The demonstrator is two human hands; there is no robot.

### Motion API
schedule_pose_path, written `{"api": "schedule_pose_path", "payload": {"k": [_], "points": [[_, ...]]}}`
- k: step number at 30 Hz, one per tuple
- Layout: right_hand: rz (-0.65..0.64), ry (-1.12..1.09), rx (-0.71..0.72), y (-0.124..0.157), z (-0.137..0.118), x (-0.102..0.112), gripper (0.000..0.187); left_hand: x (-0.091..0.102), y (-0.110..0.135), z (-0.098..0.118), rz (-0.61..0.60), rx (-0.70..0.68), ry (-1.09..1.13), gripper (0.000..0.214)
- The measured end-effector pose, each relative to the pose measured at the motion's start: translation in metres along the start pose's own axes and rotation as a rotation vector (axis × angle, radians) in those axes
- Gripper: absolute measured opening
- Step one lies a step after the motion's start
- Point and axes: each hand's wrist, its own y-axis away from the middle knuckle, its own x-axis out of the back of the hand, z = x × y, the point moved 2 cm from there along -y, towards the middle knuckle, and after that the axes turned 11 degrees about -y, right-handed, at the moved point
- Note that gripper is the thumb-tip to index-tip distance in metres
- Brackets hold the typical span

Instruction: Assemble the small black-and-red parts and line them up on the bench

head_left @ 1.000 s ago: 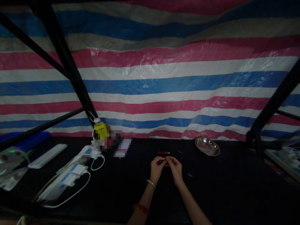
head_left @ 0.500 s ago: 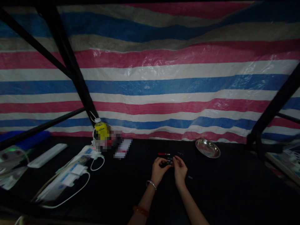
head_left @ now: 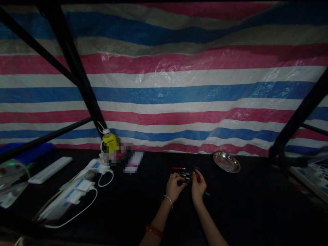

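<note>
My left hand (head_left: 174,187) is curled, thumb and fingers closed about the end of a slim dark pen-like stick (head_left: 185,182) with pale markings. Opposite it, my right hand (head_left: 198,185) is pinched at the other side of the same small group; what its fingertips hold is too dark to make out. Another dark stick (head_left: 186,174) with a pale band lies just beyond the left fingers. A slim red pen-like stick (head_left: 178,168) lies on the black table (head_left: 246,205) past both hands. Small dark pieces lie near the right hand, one (head_left: 207,193) beside its wrist.
A round metal dish (head_left: 227,162) stands at the back right. Left of the hands are a blurred white card-like item (head_left: 134,162), a yellow bottle (head_left: 110,142), white power strips (head_left: 68,200) and loose cables. Black frame bars (head_left: 77,71) rise before a striped sheet (head_left: 179,92).
Both hands have shifted slightly, the right one a little to the right. The dark sticks between them show more plainly. The red stick and the dish stay put.
</note>
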Motion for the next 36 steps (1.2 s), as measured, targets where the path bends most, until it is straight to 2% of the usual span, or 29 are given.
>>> {"api": "schedule_pose_path", "payload": {"k": [6, 12, 16, 19, 23, 29, 36], "points": [[0.008, -0.090, 0.021, -0.002, -0.001, 0.001, 0.055, 0.002, -0.003, -0.004, 0.113, 0.041, 0.169, 0.007], [-0.063, -0.140, -0.006, 0.002, -0.008, -0.003, 0.052, 0.004, -0.003, -0.003, 0.129, 0.036, 0.256, 0.011], [-0.042, -0.171, 0.009, 0.002, -0.009, -0.003, 0.056, 0.006, -0.002, -0.002, 0.132, 0.039, 0.275, 0.015], [-0.033, -0.163, 0.009, 0.000, -0.009, -0.003, 0.053, 0.006, -0.003, -0.003, 0.132, 0.046, 0.283, 0.016], [-0.117, -0.063, 0.006, 0.002, -0.014, -0.005, 0.048, 0.008, -0.004, -0.003, 0.131, 0.045, 0.294, 0.017], [-0.255, 0.031, 0.174, 0.010, -0.027, -0.009, 0.035, 0.006, -0.004, -0.005, 0.128, 0.098, 0.371, 0.020], [-0.377, 0.006, 0.215, 0.019, -0.028, -0.013, 0.034, 0.005, -0.004, -0.006, 0.097, 0.142, 0.500, 0.030]]}}
